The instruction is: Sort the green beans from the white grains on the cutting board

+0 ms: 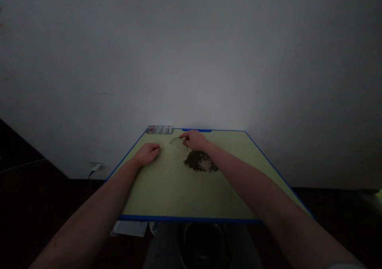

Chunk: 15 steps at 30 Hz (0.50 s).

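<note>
My right hand [193, 140] is over the far middle of the table, thumb and fingers closed at the edge of a clear, curved-edged dish-like thing [175, 139]. Most of that see-through thing is hard to make out against the tabletop. Just below the hand lies a heap of small dark green grains [193, 160], like beans, with a patch of pale grains [205, 164] at its front right. My right forearm hides the heap's right edge. To the left, my left hand [147, 153] rests on the table in a loose fist, apart from the heap.
The pale yellow-green table [170, 193] has a blue edge and stands against a grey wall. A flat, blurred-out object [160, 129] lies at its far left corner. Below the near edge, a dark round pot [204, 243] sits between my legs. A plug [95, 168] is in the wall.
</note>
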### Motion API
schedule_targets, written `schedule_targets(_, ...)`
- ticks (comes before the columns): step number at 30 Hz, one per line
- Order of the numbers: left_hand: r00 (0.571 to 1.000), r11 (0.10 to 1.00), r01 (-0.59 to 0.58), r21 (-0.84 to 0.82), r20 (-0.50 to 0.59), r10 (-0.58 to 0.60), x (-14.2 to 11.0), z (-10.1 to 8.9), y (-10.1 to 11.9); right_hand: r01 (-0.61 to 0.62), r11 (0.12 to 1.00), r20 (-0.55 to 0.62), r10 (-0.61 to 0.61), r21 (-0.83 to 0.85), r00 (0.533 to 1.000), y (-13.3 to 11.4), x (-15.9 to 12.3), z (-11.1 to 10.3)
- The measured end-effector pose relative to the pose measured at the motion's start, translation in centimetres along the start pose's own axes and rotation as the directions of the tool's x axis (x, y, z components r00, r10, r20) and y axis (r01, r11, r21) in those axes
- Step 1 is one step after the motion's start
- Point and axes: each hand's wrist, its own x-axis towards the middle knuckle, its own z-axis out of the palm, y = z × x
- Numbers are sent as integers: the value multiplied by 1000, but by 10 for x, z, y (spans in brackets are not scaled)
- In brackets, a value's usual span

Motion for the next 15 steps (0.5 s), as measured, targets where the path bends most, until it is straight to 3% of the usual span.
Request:
schedule_targets(6, 1000, 1000, 4, -2, -3, -4, 2, 4, -4, 35, 997, 88, -29, -65, 996, 6, 15, 11)
schedule_targets(15, 1000, 1000, 0, -10, -7, 0, 1, 4, -4, 109, 987, 182, -86, -121, 980, 1, 8, 21)
